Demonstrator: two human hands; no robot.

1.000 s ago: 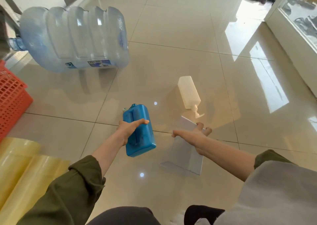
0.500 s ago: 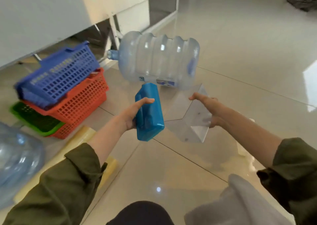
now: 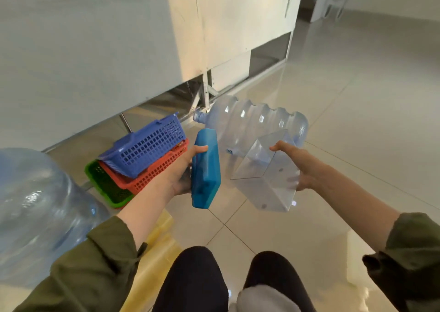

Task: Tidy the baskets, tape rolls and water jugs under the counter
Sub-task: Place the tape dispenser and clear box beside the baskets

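Single head view, looking down, close over hands (image 3: 238,168)

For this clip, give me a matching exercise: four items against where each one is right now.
Items:
1. blue plastic slab-shaped container
2. clear folded acrylic stand
3. blue plastic mesh basket
4. green plastic mesh basket

Places:
A. bottom of the basket stack
B. in the left hand
C. top of the basket stack
D. in the right hand

Pairs: 1-B, 2-D, 3-C, 4-A

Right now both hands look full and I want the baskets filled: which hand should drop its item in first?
Probably left: the left hand holds the blue plastic block right beside the stacked mesh baskets.
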